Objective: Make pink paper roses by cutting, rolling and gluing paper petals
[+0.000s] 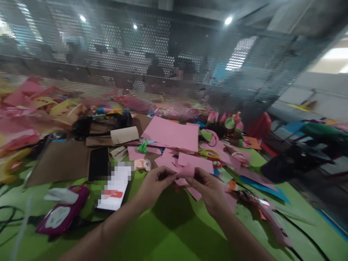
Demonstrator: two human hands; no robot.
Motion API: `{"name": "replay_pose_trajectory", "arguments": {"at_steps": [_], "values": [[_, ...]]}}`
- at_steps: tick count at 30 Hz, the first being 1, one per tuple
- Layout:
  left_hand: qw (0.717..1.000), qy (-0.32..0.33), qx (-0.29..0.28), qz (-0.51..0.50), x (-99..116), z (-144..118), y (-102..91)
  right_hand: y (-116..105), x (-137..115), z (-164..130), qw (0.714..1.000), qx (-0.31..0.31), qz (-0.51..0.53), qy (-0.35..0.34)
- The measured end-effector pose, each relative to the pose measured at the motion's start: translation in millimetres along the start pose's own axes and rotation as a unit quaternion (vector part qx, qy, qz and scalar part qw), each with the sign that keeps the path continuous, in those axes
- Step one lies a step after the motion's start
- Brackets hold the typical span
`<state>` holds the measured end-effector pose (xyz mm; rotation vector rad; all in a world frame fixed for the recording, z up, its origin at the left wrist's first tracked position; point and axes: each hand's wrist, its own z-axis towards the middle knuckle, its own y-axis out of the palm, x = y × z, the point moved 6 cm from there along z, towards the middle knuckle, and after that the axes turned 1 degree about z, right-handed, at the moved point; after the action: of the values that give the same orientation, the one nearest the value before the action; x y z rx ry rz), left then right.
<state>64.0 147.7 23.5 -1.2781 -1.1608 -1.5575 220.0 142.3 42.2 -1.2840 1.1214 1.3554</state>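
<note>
One pink paper point(187, 170) is pinched by two hands point(156, 184); two phones point(115, 190) are seen on the bench point(182, 239)

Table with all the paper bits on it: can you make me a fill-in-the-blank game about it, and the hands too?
1. The bare left hand and bare right hand hold a small curled paper piece coloured ____.
2. The smooth tabletop below the hands is coloured ____.
3. The long slim pink tool lies on the person's ____ side.
4. The flat rectangular phone with the bright screen lies nearer the ____ hand.

Missing words: pink; green; right; left.
</note>
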Motion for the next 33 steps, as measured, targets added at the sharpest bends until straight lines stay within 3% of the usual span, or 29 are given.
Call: {"name": "replay_pose_trajectory", "arguments": {"at_steps": [5,9,13,20,33], "values": [[0.998,0.009,0.022,-0.057,-3,4,-0.8,-10,7,7,0.998,0.023,-0.065,0.000],[0.995,0.014,-0.001,-0.095,-5,5,2.3,-10,7,8,0.998,0.026,-0.058,0.001],[0.998,0.025,-0.015,-0.059,0,3,4.1,-12,4,7,0.997,0.042,-0.061,-0.012],[0.998,0.062,0.030,0.007,4,2,-2.6,-15,4,4,0.994,0.061,-0.080,-0.033],[0.999,0.034,0.037,-0.011,-5,0,-5.8,-3,-3,-4,0.997,0.044,-0.057,-0.030]]}}
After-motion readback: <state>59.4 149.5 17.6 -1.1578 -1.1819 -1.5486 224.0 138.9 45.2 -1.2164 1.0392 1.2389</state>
